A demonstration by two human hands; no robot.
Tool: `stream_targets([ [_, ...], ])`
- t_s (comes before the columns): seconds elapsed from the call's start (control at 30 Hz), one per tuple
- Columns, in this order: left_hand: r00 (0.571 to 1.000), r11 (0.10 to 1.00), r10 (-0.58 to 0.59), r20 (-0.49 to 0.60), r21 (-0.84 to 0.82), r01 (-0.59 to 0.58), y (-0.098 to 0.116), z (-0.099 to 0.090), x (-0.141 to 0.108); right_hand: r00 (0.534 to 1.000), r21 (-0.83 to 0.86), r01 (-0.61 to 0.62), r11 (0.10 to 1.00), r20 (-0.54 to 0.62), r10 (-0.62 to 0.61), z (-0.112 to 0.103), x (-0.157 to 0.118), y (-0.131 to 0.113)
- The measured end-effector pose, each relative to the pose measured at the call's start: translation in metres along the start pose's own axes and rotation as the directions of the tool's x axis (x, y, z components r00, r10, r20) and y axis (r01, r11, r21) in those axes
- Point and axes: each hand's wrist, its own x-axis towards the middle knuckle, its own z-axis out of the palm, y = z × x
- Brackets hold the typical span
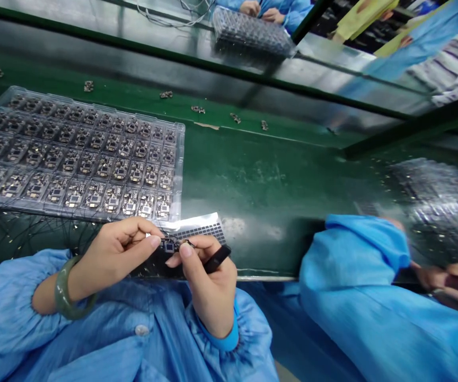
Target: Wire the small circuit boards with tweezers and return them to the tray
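Note:
In front of my body, my right hand [213,281] is closed, with a small circuit board [169,246] between thumb and fingertip. The same hand also keeps a black stick-like tool [218,258] tucked against its fingers; its tip is hidden. My left hand [113,249] pinches thumb and forefinger together at the board's left end. What lies in that pinch is too small to make out. Just behind the board is a pale sheet [213,218] bearing rows of black squares, partly covered by my hands.
A clear plastic tray [182,175] holds rows of circuit boards at left, with thin black wires along its front. Small parts [166,94] line the green bench [253,185] at the back. At right, a co-worker's blue sleeve [352,265] reaches near another blurred tray [443,196].

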Motion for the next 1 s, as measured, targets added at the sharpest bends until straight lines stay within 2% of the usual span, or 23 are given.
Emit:
stream_targets([
  [0.3, 0.999, 0.999, -0.009, 0.039, -0.04, 0.011, 0.002, -0.001, 0.004, 0.999, 0.024, -0.035, 0.999, 0.008, 0.035, -0.004, -0.002, 0.005],
  [0.5, 0.996, 0.999, -0.021, 0.087, -0.024, 0.024, 0.006, -0.012, -0.002, 0.989, 0.262, 0.084, 0.961, -0.14, -0.048, -0.03, 0.014, -0.003],
  [0.6, 0.981, 0.997, -0.069, 0.182, 0.048, 0.061, 0.003, -0.017, -0.009, 0.983, 0.319, 0.071, 0.945, -0.183, -0.012, -0.045, 0.02, -0.002],
  [0.67, 0.952, 0.988, -0.102, 0.289, 0.138, 0.064, 0.0, -0.019, -0.014, 0.984, 0.304, 0.01, 0.953, -0.172, 0.045, -0.051, 0.019, 0.002],
  [0.77, 0.913, 0.963, -0.1, 0.395, 0.27, -0.011, -0.004, -0.017, -0.017, 0.986, 0.228, -0.073, 0.971, -0.13, 0.105, -0.053, 0.015, 0.012],
  [0.9, 0.887, 0.923, -0.037, 0.461, 0.357, -0.147, -0.009, -0.013, -0.016, 0.998, 0.108, -0.025, 0.994, -0.051, 0.03, -0.043, 0.01, 0.021],
  [1.0, 0.87, 0.891, -0.032, 0.491, 0.408, -0.197, -0.012, -0.012, -0.014, 1.0, -0.004, 0.018, 1.0, 0.017, -0.018, -0.033, 0.008, 0.027],
])
